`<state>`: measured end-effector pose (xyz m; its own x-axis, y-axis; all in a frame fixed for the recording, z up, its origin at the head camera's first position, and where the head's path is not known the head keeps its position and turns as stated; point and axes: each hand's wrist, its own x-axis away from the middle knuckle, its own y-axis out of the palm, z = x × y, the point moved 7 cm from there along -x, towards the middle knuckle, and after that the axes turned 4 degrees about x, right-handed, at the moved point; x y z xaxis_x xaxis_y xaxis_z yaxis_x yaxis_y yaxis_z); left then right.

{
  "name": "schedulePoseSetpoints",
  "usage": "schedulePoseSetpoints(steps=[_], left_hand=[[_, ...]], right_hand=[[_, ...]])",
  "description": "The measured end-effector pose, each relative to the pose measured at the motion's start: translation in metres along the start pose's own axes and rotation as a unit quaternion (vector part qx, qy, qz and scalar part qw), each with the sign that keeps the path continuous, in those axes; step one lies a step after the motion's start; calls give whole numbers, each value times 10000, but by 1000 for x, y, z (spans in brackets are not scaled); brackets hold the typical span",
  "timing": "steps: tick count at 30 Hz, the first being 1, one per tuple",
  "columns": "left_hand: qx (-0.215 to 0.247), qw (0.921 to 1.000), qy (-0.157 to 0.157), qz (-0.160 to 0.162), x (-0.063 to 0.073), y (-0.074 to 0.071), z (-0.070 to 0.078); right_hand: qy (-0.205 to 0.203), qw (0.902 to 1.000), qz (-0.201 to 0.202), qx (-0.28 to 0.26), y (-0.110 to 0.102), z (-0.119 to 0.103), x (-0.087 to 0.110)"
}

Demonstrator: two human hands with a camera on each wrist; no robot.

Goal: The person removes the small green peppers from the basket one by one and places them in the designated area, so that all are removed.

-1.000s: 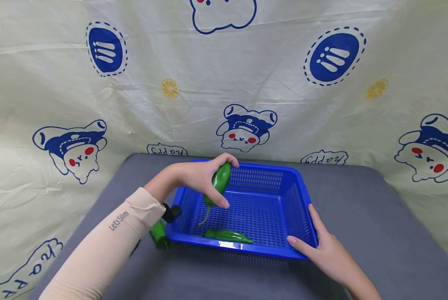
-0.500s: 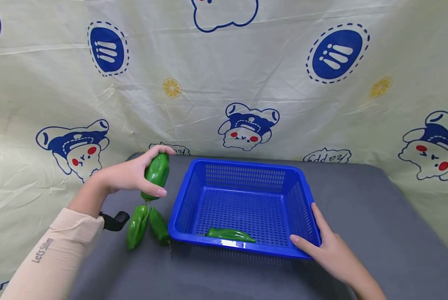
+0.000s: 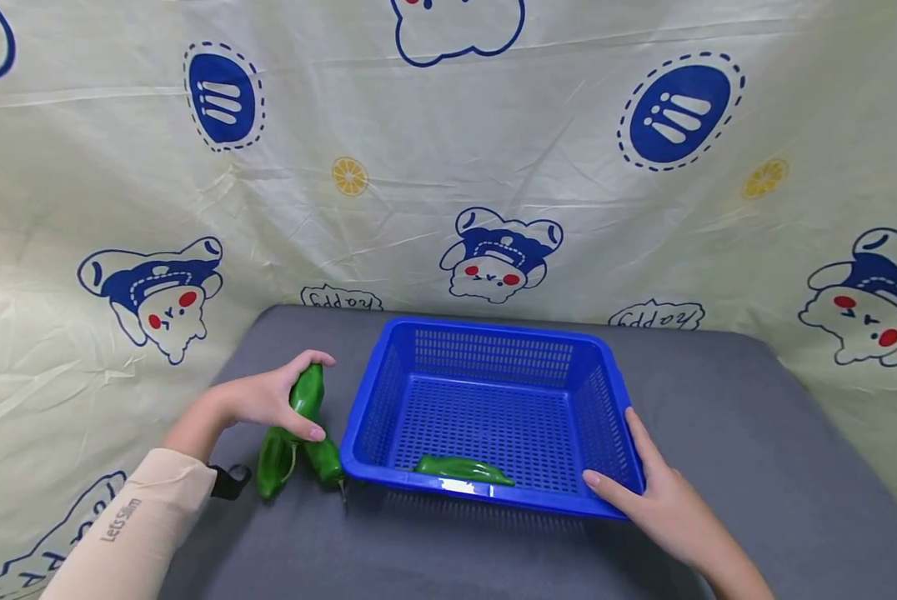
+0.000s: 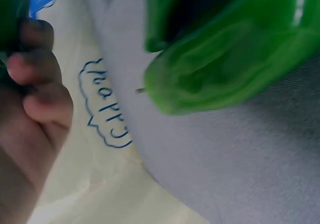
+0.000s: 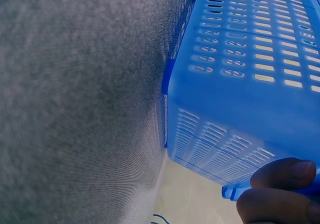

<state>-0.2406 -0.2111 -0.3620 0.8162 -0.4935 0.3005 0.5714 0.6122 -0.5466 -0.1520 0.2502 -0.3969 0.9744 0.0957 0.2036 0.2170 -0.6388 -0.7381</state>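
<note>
My left hand (image 3: 264, 400) grips a smooth green pepper (image 3: 308, 392) between thumb and fingers, left of the blue plastic basket (image 3: 486, 492). Close below it, two more green peppers, a left one (image 3: 274, 465) and a right one (image 3: 324, 460), lie on the grey surface. In the left wrist view a large green pepper (image 4: 225, 69) fills the upper right, and the curled fingers (image 4: 47, 104) show at the left. Inside the basket, one long pepper (image 3: 463, 469) lies along the near wall. My right hand (image 3: 654, 487) holds the basket's right rim, thumb over the near corner.
A grey cloth-like surface (image 3: 704, 400) spreads under everything. Behind it hangs a pale printed sheet (image 3: 418, 250) with cartoon figures. A black strap (image 3: 229, 482) sits at the left wrist, below a beige sleeve (image 3: 133, 517).
My left hand has carried the pepper from over the basket to the left, then lowered it to the two peppers there. The right hand stays on the rim.
</note>
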Motion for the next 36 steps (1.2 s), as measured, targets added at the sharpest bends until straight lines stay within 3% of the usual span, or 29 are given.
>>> schedulePoseSetpoints(steps=[5, 14, 18, 23, 27, 30, 33, 36], left_hand=[[-634, 9979, -145, -64, -12, 13, -10], [-782, 9962, -350, -138, -26, 32, -21], [-943, 9952, -262, 73, -24, 29, -16], [-1276, 9905, -198, 482, -15, 16, -5], [-1082, 9915, 78, 713, -4, 2, 8], [-886, 9906, 429, 954, 3, -11, 26], [-782, 9863, 955, 1096, 10, -16, 58], [-850, 9841, 1319, 829, 11, -5, 95]], right_hand=[[9, 10000, 5, -8, 0, 0, 0], [-25, 10000, 74, 40, 0, -1, 0], [2, 9999, 72, 89, 0, 0, 1], [-26, 9999, 128, 109, -2, -1, 1], [-44, 9997, 152, 164, -2, -2, 1], [-61, 9998, 150, 142, -2, -3, 1], [-64, 9998, 135, 110, -3, -3, 1], [-47, 9999, 95, 66, -2, -3, 1]])
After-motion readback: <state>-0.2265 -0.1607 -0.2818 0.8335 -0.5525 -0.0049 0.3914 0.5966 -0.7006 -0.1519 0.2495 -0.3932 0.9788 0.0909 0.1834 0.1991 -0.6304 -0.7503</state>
